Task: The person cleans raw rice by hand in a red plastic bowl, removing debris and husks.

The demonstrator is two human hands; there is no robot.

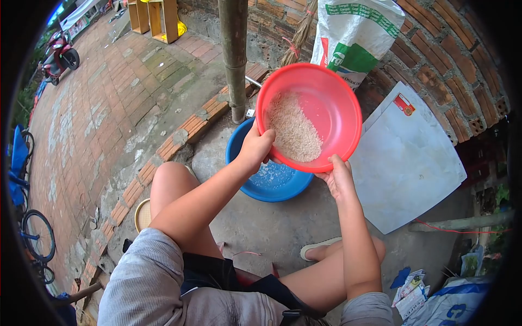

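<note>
A red plastic basin [340, 111] is held up in front of me, tilted, with pale grains that look like rice [293, 127] gathered on its left and lower side. My left hand [258, 145] grips the basin's rim at the lower left, thumb over the edge. At the lower right of the rim, my right hand [338, 176] pinches the edge between thumb and fingers. Below and partly hidden by the red basin, a blue basin [266, 194] stands on the concrete floor with something whitish in its bottom.
A bamboo post [234, 60] stands behind the basins, beside a low brick edging [190, 127]. A white and green sack [356, 38] leans at the brick wall. A large white sheet [410, 157] lies to the right. A woven tray [142, 215] is by my left knee.
</note>
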